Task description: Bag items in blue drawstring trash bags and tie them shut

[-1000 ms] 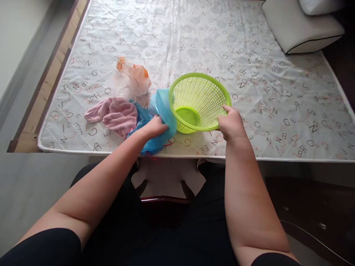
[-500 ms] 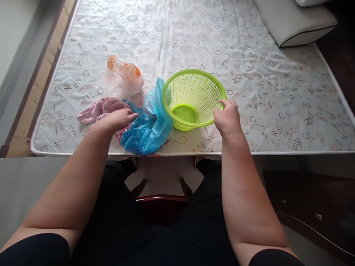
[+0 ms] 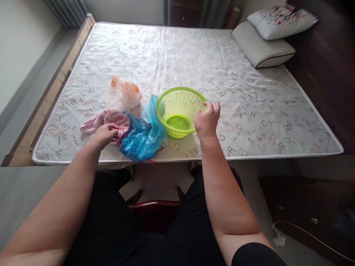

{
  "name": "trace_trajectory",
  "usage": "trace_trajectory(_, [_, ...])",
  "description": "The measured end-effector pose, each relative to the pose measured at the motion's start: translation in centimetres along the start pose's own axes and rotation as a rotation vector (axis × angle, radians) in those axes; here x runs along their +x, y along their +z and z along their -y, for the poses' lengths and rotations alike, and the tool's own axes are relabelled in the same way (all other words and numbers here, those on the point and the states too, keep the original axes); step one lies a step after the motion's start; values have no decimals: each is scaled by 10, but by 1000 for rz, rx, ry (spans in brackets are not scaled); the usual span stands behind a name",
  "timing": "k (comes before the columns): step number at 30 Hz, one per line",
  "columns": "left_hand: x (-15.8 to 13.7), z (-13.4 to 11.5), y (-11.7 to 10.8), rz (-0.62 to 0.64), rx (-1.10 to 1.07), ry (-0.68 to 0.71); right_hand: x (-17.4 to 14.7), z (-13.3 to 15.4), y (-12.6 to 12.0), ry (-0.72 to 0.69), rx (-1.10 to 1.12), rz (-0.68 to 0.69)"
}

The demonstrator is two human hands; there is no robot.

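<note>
My left hand (image 3: 106,135) is at the near edge of a crumpled pink cloth (image 3: 112,118), its bent fingers closed on the cloth beside a thin red string. Against that cloth lies a crinkled blue plastic bag (image 3: 142,138), with red strings showing along its lower edge. The bag's upper part leans on a green plastic basket (image 3: 177,131) with slatted sides, which stands upright and has nothing visible inside. At the basket's right rim is my right hand (image 3: 208,120), thumb and index finger around the rim and the other fingers raised.
Behind the pink cloth lies a clear plastic bag (image 3: 123,94) with orange print. Everything rests on a letter-patterned mattress (image 3: 177,55). A white pillow (image 3: 263,46) with a printed cushion (image 3: 281,22) on top sits at the far right. A wooden bed rail (image 3: 59,83) runs along the left.
The view has tilted up, showing more of the mattress and room. My left hand has moved from over the blue bag back to the pink cloth. My right hand stays at the basket rim.
</note>
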State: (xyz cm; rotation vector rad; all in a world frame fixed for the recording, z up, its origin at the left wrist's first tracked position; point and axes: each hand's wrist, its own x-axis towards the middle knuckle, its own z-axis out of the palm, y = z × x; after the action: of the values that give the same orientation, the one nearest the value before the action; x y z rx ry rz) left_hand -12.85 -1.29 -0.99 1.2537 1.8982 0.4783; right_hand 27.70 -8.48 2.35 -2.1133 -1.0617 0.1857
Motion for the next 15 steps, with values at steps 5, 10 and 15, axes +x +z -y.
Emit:
trace_trajectory(5, [-21,-7,-16,-135,-423,83,-29,31,-3,-177,-38,-111])
trace_trajectory(10, [-31,-15,-14,-211,-550,104,-85,70,3,-480,-27,90])
trace_trajectory(15, [-33,-16,-7,-152,-531,72,-138,84,38,-770,54,568])
